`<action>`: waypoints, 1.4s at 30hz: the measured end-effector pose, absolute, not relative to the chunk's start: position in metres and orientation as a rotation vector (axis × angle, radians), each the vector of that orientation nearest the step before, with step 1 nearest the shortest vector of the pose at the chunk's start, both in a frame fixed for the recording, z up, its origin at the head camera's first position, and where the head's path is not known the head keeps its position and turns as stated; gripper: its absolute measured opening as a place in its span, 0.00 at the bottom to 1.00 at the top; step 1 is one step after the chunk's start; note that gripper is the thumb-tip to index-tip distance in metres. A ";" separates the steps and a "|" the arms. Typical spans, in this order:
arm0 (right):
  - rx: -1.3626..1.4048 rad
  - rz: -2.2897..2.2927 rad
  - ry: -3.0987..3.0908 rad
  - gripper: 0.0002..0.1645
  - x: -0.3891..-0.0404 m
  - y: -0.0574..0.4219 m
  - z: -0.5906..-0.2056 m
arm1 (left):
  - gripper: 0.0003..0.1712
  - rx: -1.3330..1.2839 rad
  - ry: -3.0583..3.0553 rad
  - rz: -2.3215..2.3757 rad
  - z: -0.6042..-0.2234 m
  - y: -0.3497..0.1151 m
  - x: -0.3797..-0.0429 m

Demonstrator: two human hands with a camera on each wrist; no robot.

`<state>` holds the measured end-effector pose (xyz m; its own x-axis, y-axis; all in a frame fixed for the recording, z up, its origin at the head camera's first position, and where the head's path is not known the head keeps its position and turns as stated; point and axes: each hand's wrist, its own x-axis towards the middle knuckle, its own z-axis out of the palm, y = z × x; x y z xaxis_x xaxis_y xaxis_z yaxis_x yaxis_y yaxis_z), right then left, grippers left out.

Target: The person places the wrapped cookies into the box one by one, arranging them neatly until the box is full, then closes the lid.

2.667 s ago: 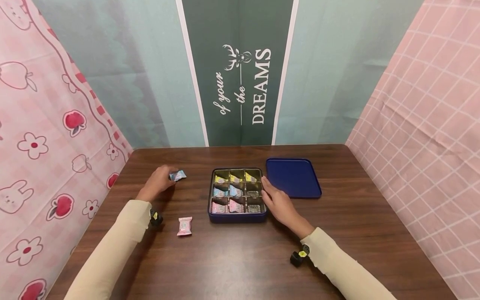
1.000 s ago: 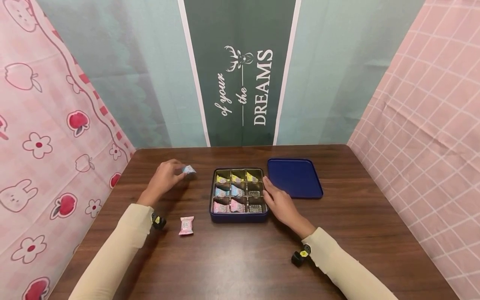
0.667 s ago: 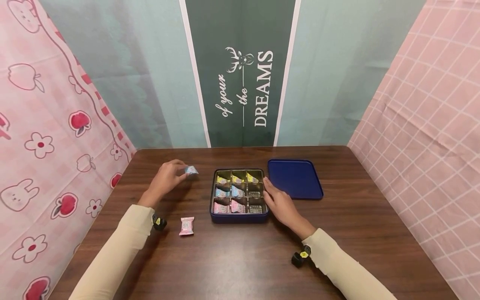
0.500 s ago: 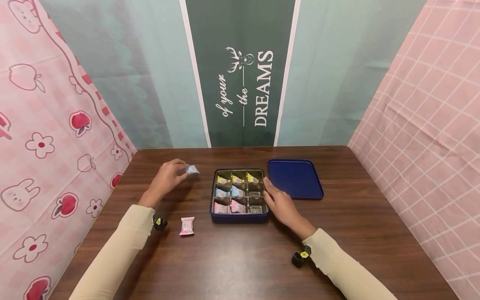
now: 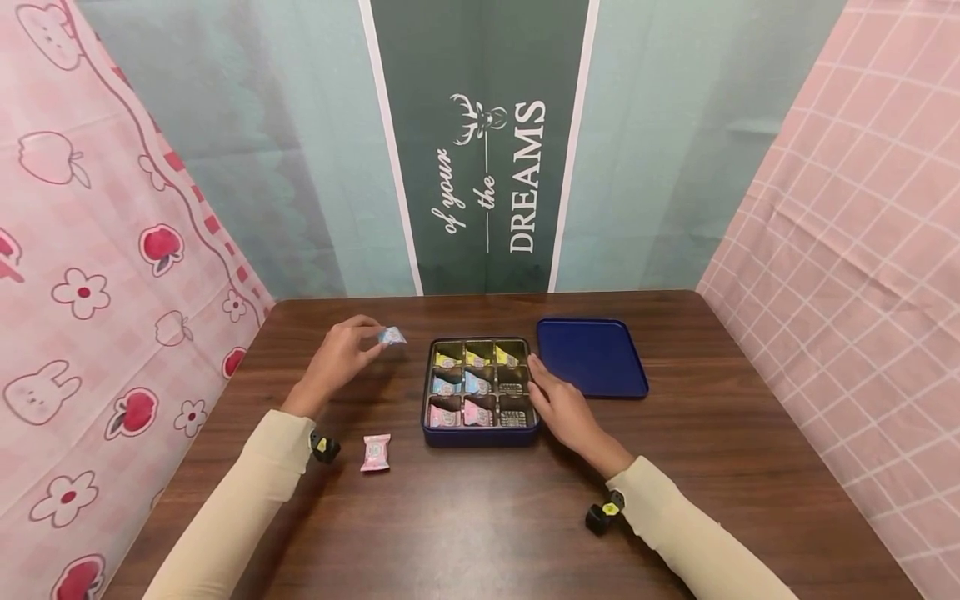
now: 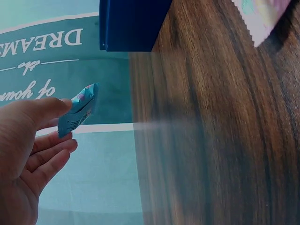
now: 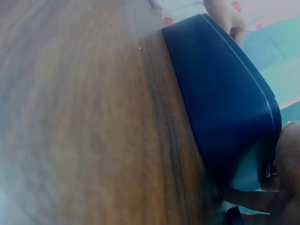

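Between thumb and fingertips, my left hand pinches a blue-wrapped candy, held above the table to the left of the tin. In the left wrist view the candy hangs clear of the wood. My right hand rests against the right side of the navy tin, fingers along its wall. The tin has a divided tray: yellow candies fill the back row, blue candies and pink candies take the left and middle cells. The right cells of those two rows hold no candy.
A pink-wrapped candy lies on the brown table at the tin's front left. The navy lid lies flat behind the right hand. Printed cloths hang at the back and both sides.
My left hand has picked the blue-wrapped candy up from the table's back left and carried it rightward, toward the tin. The right hand stays against the tin.
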<state>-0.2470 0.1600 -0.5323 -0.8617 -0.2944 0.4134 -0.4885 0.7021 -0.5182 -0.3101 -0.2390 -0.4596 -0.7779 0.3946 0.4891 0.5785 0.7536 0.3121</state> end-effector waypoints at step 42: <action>0.617 0.901 -2.602 0.30 -0.248 0.160 -0.531 | 0.17 -0.912 -2.430 -0.715 -0.441 -0.188 -0.299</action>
